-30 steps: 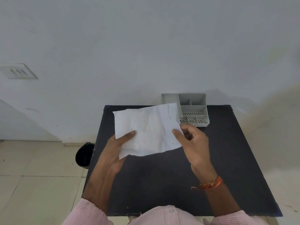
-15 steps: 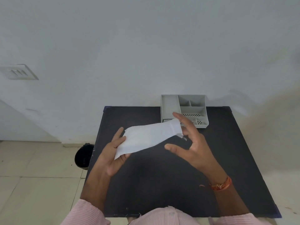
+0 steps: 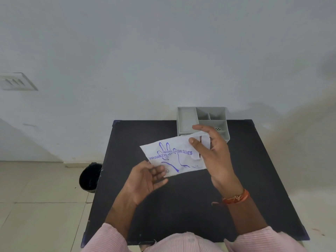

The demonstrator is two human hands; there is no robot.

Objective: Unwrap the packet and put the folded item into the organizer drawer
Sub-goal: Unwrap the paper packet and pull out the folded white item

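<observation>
Our right hand [image 3: 212, 151] has the grip on the packet [image 3: 172, 157]: thumb on the printed face, fingers curled behind its right end, where a loose flap of paper shows between them. Our left hand [image 3: 145, 179] is half open, palm up, fingertips just touching the packet's lower left edge; it steadies the paper more than it grips it.

The packet is a flat white paper wrapper with a blue hand outline and the words "disposable gloves" across it. We hold it in the air above the middle of the black table [image 3: 181, 206], tilted so the print faces us, its right end up toward the organizer.

The organizer [image 3: 187, 120] is a grey plastic tray with several open compartments, standing at the far edge of the table against the wall, just behind our right hand. A dark slot under its left front corner may be the drawer, but we cannot tell whether it is pulled out.

We judge the task to be in its early part. The wrapper looks partly opened at the right end, yet no folded item is in view outside it, and nothing lies in the compartments we can see. Left to do: finish opening the wrapper, draw the folded item out, then put it in the drawer.

Beyond the table, a dark bin [image 3: 90, 177] stands on the tiled floor to the left.
</observation>
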